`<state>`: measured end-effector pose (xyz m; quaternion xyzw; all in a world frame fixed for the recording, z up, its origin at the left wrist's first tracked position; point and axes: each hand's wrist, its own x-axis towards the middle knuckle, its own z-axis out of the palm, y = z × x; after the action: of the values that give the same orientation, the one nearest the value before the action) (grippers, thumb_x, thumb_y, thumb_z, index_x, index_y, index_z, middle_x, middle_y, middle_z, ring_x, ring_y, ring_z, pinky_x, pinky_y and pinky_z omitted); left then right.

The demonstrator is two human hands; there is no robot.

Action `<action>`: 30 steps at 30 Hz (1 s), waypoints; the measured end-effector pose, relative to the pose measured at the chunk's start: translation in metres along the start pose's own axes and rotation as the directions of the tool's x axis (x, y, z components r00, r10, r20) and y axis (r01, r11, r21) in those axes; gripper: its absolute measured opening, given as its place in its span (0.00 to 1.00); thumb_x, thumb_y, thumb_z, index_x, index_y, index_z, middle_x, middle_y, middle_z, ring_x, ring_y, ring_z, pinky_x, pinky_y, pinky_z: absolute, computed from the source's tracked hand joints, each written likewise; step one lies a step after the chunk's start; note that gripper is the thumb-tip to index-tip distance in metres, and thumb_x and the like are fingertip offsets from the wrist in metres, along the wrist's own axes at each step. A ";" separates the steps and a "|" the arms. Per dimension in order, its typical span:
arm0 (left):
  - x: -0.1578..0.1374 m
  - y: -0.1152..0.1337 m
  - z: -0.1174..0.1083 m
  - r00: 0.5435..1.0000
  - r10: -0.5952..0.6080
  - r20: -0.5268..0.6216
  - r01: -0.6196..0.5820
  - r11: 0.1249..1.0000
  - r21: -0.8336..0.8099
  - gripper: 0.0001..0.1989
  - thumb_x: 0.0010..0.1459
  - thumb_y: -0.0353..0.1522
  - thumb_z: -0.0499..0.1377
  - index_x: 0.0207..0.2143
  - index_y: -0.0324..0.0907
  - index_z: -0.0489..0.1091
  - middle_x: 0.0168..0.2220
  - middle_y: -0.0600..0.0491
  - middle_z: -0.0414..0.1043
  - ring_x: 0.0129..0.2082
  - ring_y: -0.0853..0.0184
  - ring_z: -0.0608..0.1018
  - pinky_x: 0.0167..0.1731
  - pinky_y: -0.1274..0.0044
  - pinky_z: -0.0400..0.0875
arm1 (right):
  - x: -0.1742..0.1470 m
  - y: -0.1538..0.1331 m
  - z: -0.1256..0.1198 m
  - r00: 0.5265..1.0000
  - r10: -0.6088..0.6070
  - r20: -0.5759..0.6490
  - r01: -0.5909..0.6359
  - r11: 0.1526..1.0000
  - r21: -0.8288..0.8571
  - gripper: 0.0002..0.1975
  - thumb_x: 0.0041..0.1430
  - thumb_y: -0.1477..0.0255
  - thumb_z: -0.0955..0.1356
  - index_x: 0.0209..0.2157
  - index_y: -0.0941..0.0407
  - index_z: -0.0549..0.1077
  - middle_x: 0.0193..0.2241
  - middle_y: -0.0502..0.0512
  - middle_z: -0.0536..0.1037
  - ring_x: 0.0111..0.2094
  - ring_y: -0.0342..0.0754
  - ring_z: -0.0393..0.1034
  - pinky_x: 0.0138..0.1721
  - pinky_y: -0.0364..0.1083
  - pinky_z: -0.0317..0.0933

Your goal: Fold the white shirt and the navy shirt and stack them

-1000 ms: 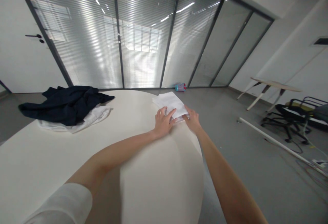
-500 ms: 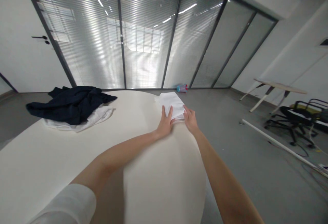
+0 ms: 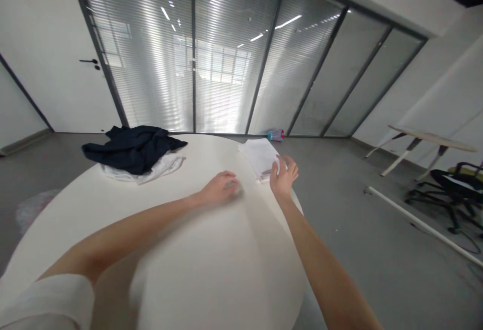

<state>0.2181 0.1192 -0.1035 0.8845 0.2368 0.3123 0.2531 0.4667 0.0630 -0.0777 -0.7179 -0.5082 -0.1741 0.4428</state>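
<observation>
A white folded cloth [image 3: 258,156] lies flat near the far right edge of the round white table [image 3: 211,249]. My right hand [image 3: 284,175] rests at the cloth's right side, thumb and fingers apart, not gripping it. Clear of the cloth, to its lower left, my left hand [image 3: 221,187] hovers just above or touches the tabletop; which one I cannot tell. Its fingers are loosely bent, with nothing in them. On the far left of the table, a crumpled dark navy garment [image 3: 134,149] lies over a white cloth [image 3: 160,168].
Beyond the table, a blue and pink striped object [image 3: 275,135] lies on the floor by the glass partition [image 3: 222,58]. To the right are a white pole [image 3: 422,222], a black wheeled chair [image 3: 453,184] and a wooden-topped table [image 3: 433,138]. A clear plastic bag [image 3: 35,209] sits at left.
My left hand has lifted off the folded cloth and moved left and nearer. My right hand stays at its right edge with fingers more spread. The view has turned slightly left.
</observation>
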 end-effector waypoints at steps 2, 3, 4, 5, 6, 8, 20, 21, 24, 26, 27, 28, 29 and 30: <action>-0.029 -0.009 -0.038 0.997 -0.075 0.005 0.075 0.996 0.047 0.15 0.65 0.42 0.53 0.40 0.45 0.77 0.44 0.48 0.77 0.45 0.61 0.78 0.49 0.69 0.72 | -0.010 -0.029 0.007 0.981 -0.174 0.080 0.171 0.984 0.044 0.20 0.69 0.64 0.58 0.55 0.52 0.72 0.59 0.65 0.63 0.60 0.63 0.54 0.59 0.63 0.49; -0.044 -0.014 -0.056 0.993 -0.118 -0.019 0.119 0.989 0.086 0.16 0.65 0.41 0.52 0.39 0.45 0.77 0.42 0.49 0.78 0.43 0.61 0.79 0.47 0.69 0.73 | -0.015 -0.043 0.014 0.949 -0.269 0.161 0.260 0.962 0.079 0.18 0.69 0.66 0.58 0.52 0.52 0.74 0.56 0.64 0.66 0.58 0.61 0.57 0.58 0.61 0.51; -0.057 -0.020 -0.074 0.987 -0.149 -0.056 0.155 0.979 0.135 0.16 0.64 0.41 0.52 0.38 0.44 0.77 0.40 0.49 0.78 0.41 0.60 0.79 0.45 0.69 0.72 | -0.020 -0.058 0.022 0.895 -0.362 0.259 0.341 0.932 0.124 0.16 0.68 0.68 0.59 0.50 0.52 0.75 0.52 0.63 0.69 0.55 0.59 0.60 0.57 0.58 0.53; -0.071 -0.027 -0.091 0.980 -0.165 -0.109 0.184 0.964 0.192 0.15 0.64 0.40 0.52 0.37 0.44 0.77 0.39 0.49 0.79 0.41 0.60 0.78 0.45 0.69 0.72 | -0.025 -0.072 0.033 0.822 -0.441 0.360 0.406 0.897 0.173 0.15 0.68 0.70 0.60 0.47 0.52 0.76 0.49 0.61 0.71 0.52 0.56 0.63 0.56 0.56 0.55; -0.084 -0.033 -0.107 0.971 -0.167 -0.171 0.206 0.946 0.249 0.15 0.63 0.39 0.52 0.36 0.44 0.76 0.39 0.49 0.78 0.41 0.60 0.78 0.46 0.68 0.71 | -0.031 -0.086 0.044 0.742 -0.499 0.448 0.451 0.865 0.219 0.13 0.68 0.70 0.61 0.45 0.52 0.76 0.47 0.59 0.73 0.50 0.54 0.64 0.55 0.54 0.56; -0.108 -0.046 -0.135 0.943 -0.155 -0.294 0.255 0.904 0.343 0.13 0.62 0.37 0.52 0.35 0.44 0.76 0.37 0.48 0.78 0.41 0.59 0.78 0.47 0.68 0.71 | -0.041 -0.111 0.068 0.625 -0.550 0.554 0.485 0.830 0.277 0.12 0.68 0.70 0.62 0.43 0.52 0.77 0.44 0.56 0.74 0.48 0.52 0.66 0.53 0.52 0.57; -0.158 -0.081 -0.183 0.759 -0.152 -0.633 0.511 0.742 0.434 0.22 0.62 0.33 0.55 0.59 0.40 0.65 0.51 0.43 0.67 0.52 0.56 0.71 0.54 0.64 0.67 | -0.074 -0.151 0.117 0.599 -0.579 0.552 0.461 0.814 0.353 0.11 0.67 0.70 0.64 0.45 0.53 0.77 0.45 0.56 0.75 0.46 0.52 0.67 0.50 0.50 0.59; -0.158 -0.084 -0.182 0.742 -0.189 -0.644 0.556 0.709 0.433 0.26 0.61 0.34 0.58 0.61 0.40 0.62 0.53 0.41 0.65 0.54 0.53 0.70 0.55 0.61 0.65 | -0.074 -0.151 0.116 0.600 -0.577 0.554 0.462 0.815 0.350 0.11 0.67 0.71 0.64 0.44 0.53 0.77 0.45 0.57 0.75 0.46 0.52 0.67 0.50 0.50 0.59; -0.154 -0.093 -0.181 0.640 -0.315 -0.701 0.698 0.620 0.358 0.35 0.54 0.38 0.65 0.62 0.39 0.59 0.59 0.37 0.59 0.59 0.47 0.65 0.56 0.56 0.63 | -0.074 -0.152 0.115 0.602 -0.576 0.553 0.469 0.816 0.339 0.11 0.67 0.71 0.64 0.45 0.54 0.76 0.45 0.57 0.75 0.46 0.52 0.67 0.49 0.51 0.59; -0.149 -0.098 -0.186 0.561 -0.379 -0.736 0.763 0.582 0.282 0.30 0.53 0.37 0.66 0.57 0.41 0.64 0.58 0.38 0.61 0.59 0.46 0.66 0.55 0.54 0.64 | -0.074 -0.153 0.114 0.599 -0.579 0.552 0.471 0.813 0.342 0.11 0.67 0.71 0.63 0.45 0.54 0.76 0.45 0.57 0.76 0.46 0.52 0.67 0.50 0.51 0.59; -0.145 -0.100 -0.191 0.535 -0.400 -0.745 0.781 0.570 0.255 0.24 0.54 0.36 0.65 0.53 0.42 0.67 0.55 0.40 0.64 0.57 0.45 0.67 0.53 0.53 0.64 | -0.074 -0.153 0.114 0.598 -0.580 0.553 0.471 0.813 0.343 0.11 0.67 0.71 0.63 0.45 0.54 0.76 0.45 0.57 0.76 0.46 0.52 0.68 0.50 0.51 0.59; -0.139 -0.100 -0.197 0.519 -0.414 -0.748 0.793 0.560 0.240 0.17 0.56 0.34 0.63 0.49 0.42 0.68 0.52 0.41 0.67 0.55 0.46 0.69 0.52 0.53 0.65 | -0.074 -0.153 0.114 0.597 -0.581 0.553 0.473 0.812 0.343 0.11 0.67 0.71 0.63 0.45 0.54 0.76 0.45 0.57 0.76 0.46 0.52 0.68 0.50 0.51 0.59; -0.131 -0.099 -0.205 0.513 -0.404 -0.757 0.787 0.574 0.227 0.12 0.59 0.33 0.60 0.45 0.42 0.69 0.47 0.42 0.70 0.52 0.47 0.71 0.50 0.54 0.66 | -0.074 -0.153 0.114 0.597 -0.581 0.554 0.474 0.812 0.341 0.11 0.67 0.71 0.63 0.45 0.53 0.77 0.45 0.57 0.76 0.46 0.52 0.68 0.50 0.51 0.59; -0.122 -0.096 -0.214 0.513 -0.369 -0.775 0.762 0.611 0.213 0.08 0.61 0.32 0.57 0.43 0.41 0.69 0.43 0.43 0.71 0.50 0.48 0.73 0.49 0.55 0.68 | -0.075 -0.152 0.114 0.595 -0.581 0.555 0.474 0.812 0.341 0.12 0.66 0.71 0.63 0.45 0.53 0.77 0.45 0.57 0.76 0.46 0.53 0.68 0.50 0.51 0.60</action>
<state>-0.0357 0.1862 -0.0687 0.6071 0.6750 0.4190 -0.0131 0.2776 0.1268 -0.1228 -0.5121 -0.8284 -0.0032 0.2270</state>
